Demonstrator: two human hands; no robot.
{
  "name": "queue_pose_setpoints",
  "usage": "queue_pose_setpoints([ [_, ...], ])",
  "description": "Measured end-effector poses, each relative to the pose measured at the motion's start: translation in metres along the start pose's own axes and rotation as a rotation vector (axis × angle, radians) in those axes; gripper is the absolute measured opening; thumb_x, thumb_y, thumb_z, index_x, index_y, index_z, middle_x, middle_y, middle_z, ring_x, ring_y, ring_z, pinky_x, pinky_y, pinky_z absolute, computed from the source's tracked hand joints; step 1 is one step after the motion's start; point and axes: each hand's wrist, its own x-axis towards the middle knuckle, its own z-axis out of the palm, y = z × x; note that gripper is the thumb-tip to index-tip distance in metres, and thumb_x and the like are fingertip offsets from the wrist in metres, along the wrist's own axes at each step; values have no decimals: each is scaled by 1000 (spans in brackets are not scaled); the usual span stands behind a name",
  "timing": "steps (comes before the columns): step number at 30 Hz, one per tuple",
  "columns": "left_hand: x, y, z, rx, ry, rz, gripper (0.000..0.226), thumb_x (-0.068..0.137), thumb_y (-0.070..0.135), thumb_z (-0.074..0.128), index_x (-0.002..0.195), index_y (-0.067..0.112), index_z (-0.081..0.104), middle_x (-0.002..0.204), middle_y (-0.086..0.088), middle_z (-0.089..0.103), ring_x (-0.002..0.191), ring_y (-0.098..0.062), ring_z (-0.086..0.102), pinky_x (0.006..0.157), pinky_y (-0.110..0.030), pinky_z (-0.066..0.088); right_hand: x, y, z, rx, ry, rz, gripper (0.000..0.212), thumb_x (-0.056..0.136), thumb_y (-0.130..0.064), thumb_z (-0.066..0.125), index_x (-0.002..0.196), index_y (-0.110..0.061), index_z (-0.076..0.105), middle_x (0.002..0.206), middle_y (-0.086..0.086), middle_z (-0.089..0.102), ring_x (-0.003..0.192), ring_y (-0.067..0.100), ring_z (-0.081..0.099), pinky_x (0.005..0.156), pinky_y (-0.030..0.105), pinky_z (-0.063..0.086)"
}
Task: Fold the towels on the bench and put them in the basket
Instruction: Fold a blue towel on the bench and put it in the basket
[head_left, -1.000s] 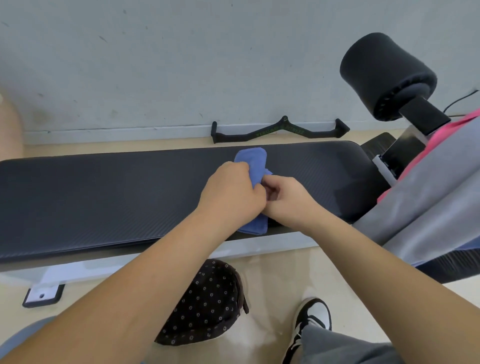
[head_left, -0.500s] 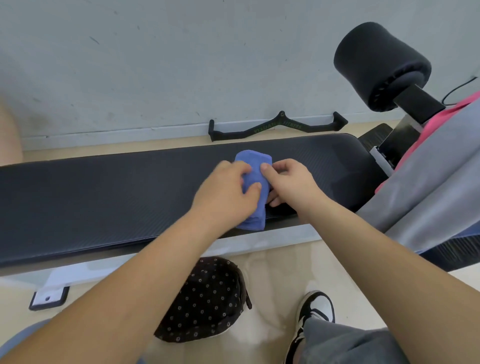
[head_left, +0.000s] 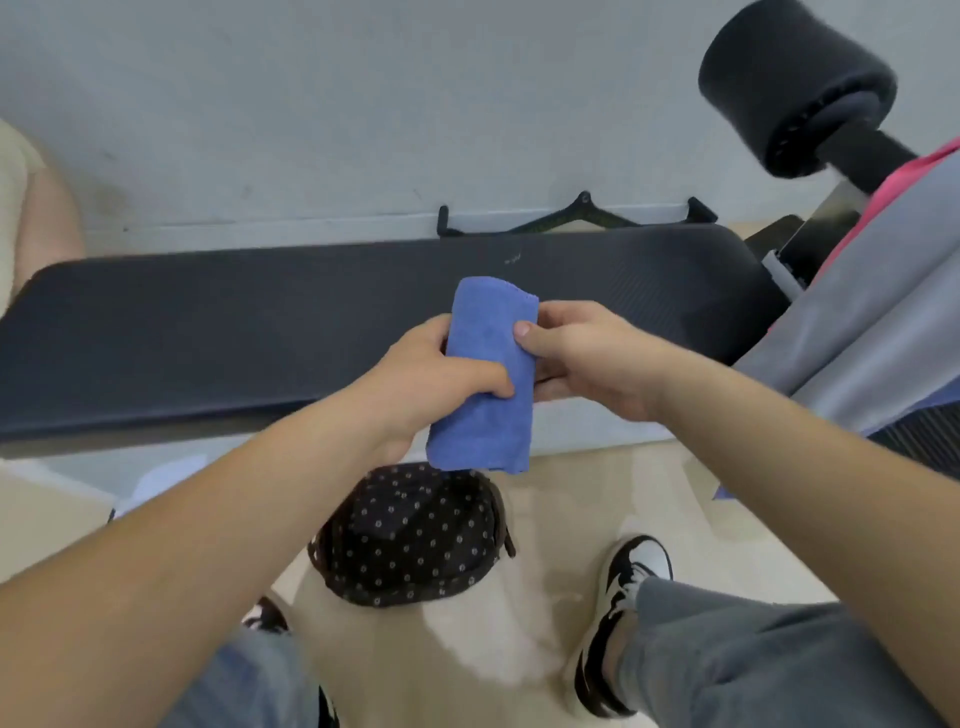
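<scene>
Presently, a folded blue terry-cloth towel (head_left: 483, 415) is held between both hands in front of the long black padded surface (head_left: 208, 332). The towel is folded into a narrow, upright strip. Its upper end is seen against the surface, while its lower end hangs past the near edge of the surface. Whether the towel touches the surface cannot be told.

The left hand (head_left: 426, 379) is closed around the left side of the towel, about at the middle of its length: the thumb is laid across the front of the cloth and the other fingers are curled behind it. The right hand (head_left: 592, 353) grips the right edge, a little higher: the thumb is pressed on the front near the edge and the fingers are hidden behind the cloth. The two hands are close together, with only the width of the towel between them.

A round black fabric basket with small pale dots (head_left: 363, 566) stands on the pale floor (head_left: 545, 519) below the hands. The lower edge of the towel is seen just over the far rim of the basket.

At the right end of the surface, grey and pink cloths (head_left: 872, 312) are draped, well apart from the hands. A black foam roller (head_left: 795, 83) is seen above them. A black metal handle bar (head_left: 582, 218) lies on the floor against the wall, behind the surface. A black-and-white shoe (head_left: 628, 582) is placed near the basket, to its right.
</scene>
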Motion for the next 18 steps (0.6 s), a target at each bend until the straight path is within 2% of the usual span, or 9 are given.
queue_pose_setpoints([
  [2,-20,-18,1,-22,-84,-5,45,78,6,74,118,26,70,111,0,78,104,-20,75,95,-48,60,-15,13,11,20,-123,17,27,107,-19,51,128,-10,66,119,6,76,109,22,73,95,40,58],
  [4,-36,-36,3,-46,-133,-24,45,80,1,73,120,23,71,112,-3,78,105,-22,75,98,-48,59,-26,34,21,45,-152,42,26,106,-16,53,128,-11,67,120,4,76,110,21,72,95,39,57],
  [7,-48,-59,5,-81,-177,-76,37,90,14,72,124,29,70,115,1,78,109,-20,74,98,-47,58,-32,64,39,75,-33,60,24,101,-10,61,125,-6,63,113,6,76,106,24,72,90,40,58],
  [10,-43,-79,-2,-126,-157,-134,27,95,24,68,120,32,73,114,3,78,109,-18,74,94,-43,59,-16,91,58,77,122,99,42,91,-7,74,130,-10,57,119,13,74,109,27,73,89,43,60],
  [13,-23,-107,-13,-161,-63,-203,31,90,16,68,120,22,71,114,-6,78,107,-25,74,96,-47,59,7,114,72,177,73,186,55,86,-17,80,136,-13,57,121,11,74,105,24,75,80,35,60],
  [15,-12,-130,-20,-198,-12,-266,35,87,13,67,122,17,68,115,-11,77,108,-30,73,98,-51,58,20,133,83,149,-65,263,45,92,-27,74,133,-13,64,122,7,75,112,24,72,91,37,57],
  [18,0,-171,-27,-212,44,-353,36,87,10,68,122,17,66,115,-13,76,108,-32,73,97,-53,57,33,177,100,177,-206,354,37,96,-25,68,131,-13,67,127,8,73,121,27,68,109,44,49],
])
